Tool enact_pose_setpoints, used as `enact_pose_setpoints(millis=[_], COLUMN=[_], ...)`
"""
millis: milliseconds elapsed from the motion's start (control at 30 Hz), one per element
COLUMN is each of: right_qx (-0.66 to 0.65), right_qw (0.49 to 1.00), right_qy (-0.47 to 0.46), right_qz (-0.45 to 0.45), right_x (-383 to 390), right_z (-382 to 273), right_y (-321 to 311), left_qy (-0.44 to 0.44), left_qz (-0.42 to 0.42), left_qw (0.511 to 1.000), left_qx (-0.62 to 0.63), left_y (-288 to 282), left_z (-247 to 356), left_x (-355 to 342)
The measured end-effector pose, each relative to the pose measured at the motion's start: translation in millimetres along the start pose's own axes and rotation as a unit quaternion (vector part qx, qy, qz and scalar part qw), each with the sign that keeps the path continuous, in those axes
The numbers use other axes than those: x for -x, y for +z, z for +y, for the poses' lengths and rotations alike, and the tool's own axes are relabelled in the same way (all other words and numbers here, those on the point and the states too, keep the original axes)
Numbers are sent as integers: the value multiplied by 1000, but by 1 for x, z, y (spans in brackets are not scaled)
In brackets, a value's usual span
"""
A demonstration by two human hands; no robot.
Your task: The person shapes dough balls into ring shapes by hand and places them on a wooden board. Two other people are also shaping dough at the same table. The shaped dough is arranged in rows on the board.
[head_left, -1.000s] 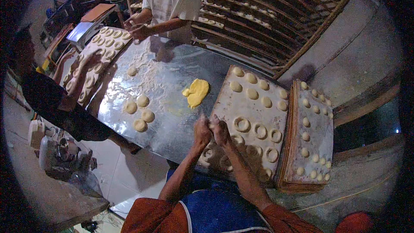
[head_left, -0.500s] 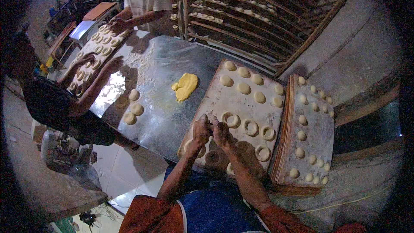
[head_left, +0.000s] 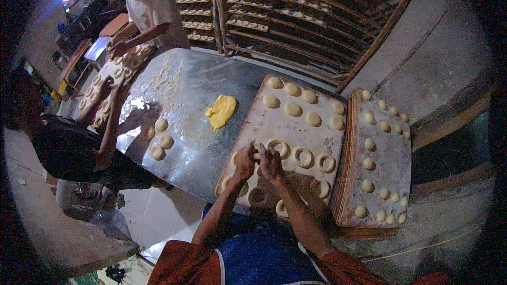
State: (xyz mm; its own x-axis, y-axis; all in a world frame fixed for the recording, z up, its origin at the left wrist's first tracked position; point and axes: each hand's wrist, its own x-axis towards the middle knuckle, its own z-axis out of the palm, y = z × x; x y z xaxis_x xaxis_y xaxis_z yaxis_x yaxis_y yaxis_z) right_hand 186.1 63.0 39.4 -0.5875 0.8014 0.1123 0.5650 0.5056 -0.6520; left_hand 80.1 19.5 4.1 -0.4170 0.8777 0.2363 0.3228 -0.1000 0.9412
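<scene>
My left hand (head_left: 244,162) and my right hand (head_left: 271,165) are close together over a floured board (head_left: 256,124). Their fingers are closed around a piece of dough (head_left: 257,156), of which only a pale bit shows between them. Just right of my hands lie dough rings (head_left: 327,169), with more of them partly hidden below my wrists. Round dough balls (head_left: 293,109) sit in rows on the far part of the same board. Shadow from my arms darkens the board's near side.
On the metal table (head_left: 198,150) left of the board are a yellow soft lump (head_left: 224,110) and several dough balls (head_left: 165,141). A stack of boards (head_left: 388,150) with dough balls stands right. Two people handle dough rings at the far left. A loaded wooden rack (head_left: 301,34) stands behind.
My hands stay at nearly the same spot, still closed together. The person in white has shifted left and raised their hands, and the person in dark clothing has raised theirs.
</scene>
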Motion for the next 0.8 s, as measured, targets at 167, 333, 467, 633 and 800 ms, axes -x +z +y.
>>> enact_pose_setpoints(millis=[167, 333, 467, 633, 800], right_qx=[-326, -127, 24, 57, -17], right_qw=[944, 986, 990, 984, 997], right_qy=[39, 103, 120, 158, 70], right_qz=[-21, -14, 71, -66, -5], right_x=[-30, -62, -45, -26, -28], right_z=[4, 26, 47, 48, 25], right_y=[-20, -10, 21, 29, 37], left_qy=[-62, -149, 105, -108, 191], left_qz=[10, 35, 58, -81, 67], left_qw=[998, 988, 948, 989, 968], left_qx=[29, -28, -296, 65, -148], left_y=[-20, -16, -23, -28, -35], left_z=[-17, -53, -89, -113, -102], left_x=[-38, -90, -86, -77, -72])
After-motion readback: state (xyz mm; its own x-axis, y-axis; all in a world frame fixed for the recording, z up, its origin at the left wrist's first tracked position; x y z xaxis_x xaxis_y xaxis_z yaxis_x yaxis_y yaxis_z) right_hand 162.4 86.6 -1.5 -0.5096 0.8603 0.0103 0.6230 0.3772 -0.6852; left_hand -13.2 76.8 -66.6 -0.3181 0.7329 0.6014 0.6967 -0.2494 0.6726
